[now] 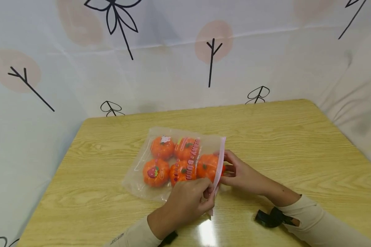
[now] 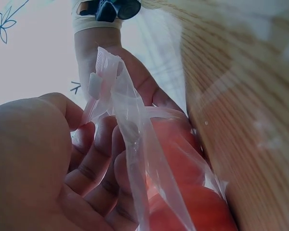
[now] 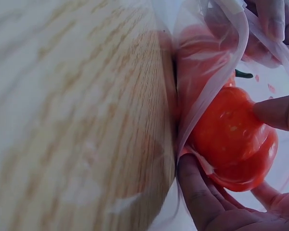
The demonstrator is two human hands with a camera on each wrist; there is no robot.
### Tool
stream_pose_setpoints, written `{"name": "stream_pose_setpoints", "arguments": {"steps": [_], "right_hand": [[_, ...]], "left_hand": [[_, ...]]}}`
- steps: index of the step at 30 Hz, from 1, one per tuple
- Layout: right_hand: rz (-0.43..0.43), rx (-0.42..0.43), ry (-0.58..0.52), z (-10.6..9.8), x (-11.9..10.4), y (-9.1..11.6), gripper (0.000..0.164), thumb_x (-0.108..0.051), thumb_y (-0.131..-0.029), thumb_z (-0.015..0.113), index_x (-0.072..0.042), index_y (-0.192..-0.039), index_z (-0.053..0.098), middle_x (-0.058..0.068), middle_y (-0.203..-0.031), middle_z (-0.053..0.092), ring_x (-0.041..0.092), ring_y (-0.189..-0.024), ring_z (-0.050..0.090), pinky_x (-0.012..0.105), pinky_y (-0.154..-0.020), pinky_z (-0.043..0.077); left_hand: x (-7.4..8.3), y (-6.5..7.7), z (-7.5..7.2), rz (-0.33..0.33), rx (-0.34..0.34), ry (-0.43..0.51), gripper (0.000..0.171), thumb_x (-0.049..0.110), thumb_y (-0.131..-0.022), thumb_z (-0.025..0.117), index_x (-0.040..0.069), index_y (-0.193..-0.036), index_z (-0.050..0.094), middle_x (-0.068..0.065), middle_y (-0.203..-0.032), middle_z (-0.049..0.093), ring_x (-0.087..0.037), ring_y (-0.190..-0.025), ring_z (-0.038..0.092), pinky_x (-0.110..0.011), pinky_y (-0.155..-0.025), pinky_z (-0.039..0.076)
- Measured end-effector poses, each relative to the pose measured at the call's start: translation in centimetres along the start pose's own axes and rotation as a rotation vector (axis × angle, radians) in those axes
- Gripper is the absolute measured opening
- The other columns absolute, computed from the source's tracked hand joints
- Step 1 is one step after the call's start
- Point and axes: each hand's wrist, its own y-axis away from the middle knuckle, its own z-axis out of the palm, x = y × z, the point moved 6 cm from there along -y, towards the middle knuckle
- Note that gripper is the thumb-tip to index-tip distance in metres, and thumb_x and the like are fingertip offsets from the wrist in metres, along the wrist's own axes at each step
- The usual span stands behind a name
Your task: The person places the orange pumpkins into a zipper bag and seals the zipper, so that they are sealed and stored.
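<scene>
A clear zip bag [image 1: 170,132] with pink print lies on the table, several orange toy pumpkins [image 1: 162,148] inside it. My left hand [image 1: 190,199] pinches the near end of the bag's pink zip edge [image 1: 221,151], where a white slider [image 2: 94,86] shows in the left wrist view. At the bag's mouth, my right hand [image 1: 247,175] grips another toy pumpkin [image 3: 231,132], thumb on one side and fingers under the other. The bag's lip spreads around this pumpkin in the right wrist view. Behind it shows a green stem [image 3: 243,74].
The wooden table [image 1: 281,137] reaches back to a white cloth backdrop [image 1: 173,79] printed with black plant outlines. Black straps [image 1: 270,218] sit at the wrists, by the beige sleeves [image 1: 321,219].
</scene>
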Motion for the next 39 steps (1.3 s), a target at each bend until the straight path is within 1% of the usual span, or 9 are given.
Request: {"name": "stream_pose_setpoints", "arguments": {"steps": [6,14,19,21,23,29,31,34,39], "right_hand": [[0.005,0.011,-0.01,-0.15,-0.04,0.09,0.07,-0.009,-0.091,0.071,-0.012,-0.145,0.028,0.025,-0.147,0.037,0.044,-0.13,0.052,0.027,-0.095,0.053],[0.019,0.008,-0.005,-0.2,0.15,0.18,0.072,-0.01,-0.09,0.072,-0.011,-0.146,0.026,0.025,-0.148,0.036,0.044,-0.131,0.051,0.028,-0.095,0.053],[0.0,0.027,0.008,-0.28,0.06,0.24,0.071,-0.01,-0.09,0.072,-0.011,-0.144,0.027,0.025,-0.149,0.036,0.045,-0.129,0.053,0.03,-0.094,0.054],[-0.017,0.03,-0.008,-0.24,-0.01,0.23,0.071,-0.008,-0.09,0.072,-0.011,-0.144,0.027,0.026,-0.149,0.036,0.044,-0.128,0.053,0.03,-0.094,0.055],[-0.033,0.026,-0.041,-0.11,-0.05,0.19,0.071,-0.006,-0.09,0.072,-0.01,-0.144,0.026,0.026,-0.149,0.035,0.04,-0.127,0.056,0.029,-0.093,0.055],[-0.073,-0.008,-0.157,0.44,-0.05,-0.07,0.072,0.0,-0.09,0.069,-0.007,-0.145,0.023,0.027,-0.15,0.031,0.012,-0.119,0.062,0.028,-0.091,0.055],[-0.074,-0.013,-0.16,0.51,-0.03,-0.16,0.071,-0.001,-0.09,0.069,-0.007,-0.144,0.023,0.027,-0.149,0.032,0.009,-0.118,0.063,0.028,-0.09,0.055],[-0.057,-0.015,-0.141,0.54,0.02,-0.26,0.071,-0.003,-0.091,0.069,-0.008,-0.145,0.023,0.026,-0.149,0.033,0.011,-0.12,0.062,0.028,-0.09,0.055],[-0.017,-0.02,-0.106,0.68,0.1,-0.42,0.071,-0.007,-0.092,0.07,-0.008,-0.144,0.023,0.029,-0.146,0.036,0.025,-0.125,0.059,0.028,-0.092,0.055]], "left_hand": [[0.06,0.02,0.08,0.01,0.006,-0.012,0.014,0.023,-0.082,0.073,0.02,-0.081,0.059,0.014,-0.064,0.054,0.005,-0.053,0.038,-0.005,-0.049,0.026],[0.25,-0.01,0.03,0.007,-0.016,-0.009,0.014,0.023,-0.083,0.073,0.019,-0.082,0.06,0.014,-0.064,0.052,0.005,-0.054,0.037,-0.006,-0.05,0.025],[0.37,-0.01,0.05,0.016,-0.019,-0.018,0.014,0.023,-0.084,0.073,0.02,-0.082,0.059,0.014,-0.064,0.052,0.005,-0.054,0.036,-0.007,-0.049,0.024],[0.38,0.01,0.06,0.019,-0.019,-0.018,0.014,0.023,-0.084,0.072,0.02,-0.082,0.059,0.014,-0.064,0.052,0.005,-0.054,0.036,-0.007,-0.049,0.024],[0.37,0.09,0.05,0.022,-0.017,-0.02,0.014,0.023,-0.084,0.073,0.02,-0.083,0.059,0.014,-0.064,0.051,0.005,-0.054,0.036,-0.007,-0.049,0.024],[0.33,0.3,-0.03,0.04,-0.001,-0.044,0.014,0.023,-0.083,0.073,0.02,-0.083,0.059,0.015,-0.065,0.052,0.005,-0.054,0.039,-0.006,-0.05,0.024],[0.36,0.27,-0.09,0.043,0.001,-0.052,0.014,0.023,-0.083,0.073,0.021,-0.082,0.059,0.015,-0.065,0.052,0.005,-0.055,0.039,-0.007,-0.05,0.024],[0.43,0.2,-0.24,0.049,0.003,-0.056,0.015,0.023,-0.083,0.073,0.021,-0.082,0.059,0.015,-0.065,0.051,0.005,-0.055,0.039,-0.007,-0.05,0.024],[0.52,0.12,-0.43,0.058,-0.001,-0.044,0.014,0.022,-0.083,0.073,0.02,-0.083,0.059,0.015,-0.065,0.053,0.006,-0.055,0.039,-0.006,-0.05,0.025]]}}
